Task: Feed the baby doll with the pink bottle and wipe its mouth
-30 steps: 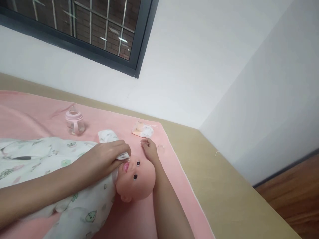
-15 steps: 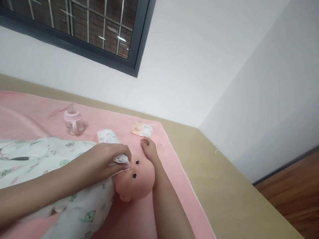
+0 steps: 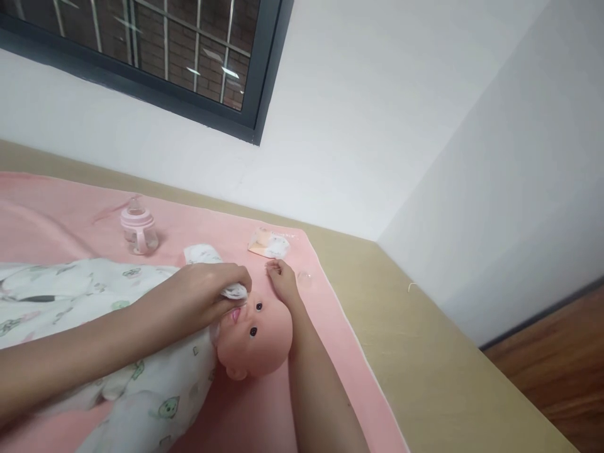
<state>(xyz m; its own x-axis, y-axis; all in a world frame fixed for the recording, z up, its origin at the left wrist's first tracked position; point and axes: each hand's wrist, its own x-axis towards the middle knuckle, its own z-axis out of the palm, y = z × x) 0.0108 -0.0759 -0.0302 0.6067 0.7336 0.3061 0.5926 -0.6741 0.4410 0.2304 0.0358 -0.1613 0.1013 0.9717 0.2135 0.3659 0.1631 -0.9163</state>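
Observation:
A baby doll [image 3: 257, 336] lies on a pink blanket [image 3: 61, 214], its body wrapped in a white printed cloth [image 3: 85, 292]. My left hand [image 3: 207, 292] is closed round a small white wipe [image 3: 234, 291] held at the doll's cheek, just above its mouth. My right hand [image 3: 283, 280] rests on the blanket against the top of the doll's head, fingers loosely curled with nothing visible in them; its forearm runs along the head's far side.
A pink baby bottle [image 3: 138, 230] stands on the blanket at the back left. A small wipes pack [image 3: 268, 243] lies near the blanket's far corner. The tan surface [image 3: 425, 352] ends at a drop to wooden floor [image 3: 557, 371] on the right. White walls stand behind.
My left hand moved the wipe over the doll's mouth, then back up a little, so the mouth shows again. The right hand stayed put.

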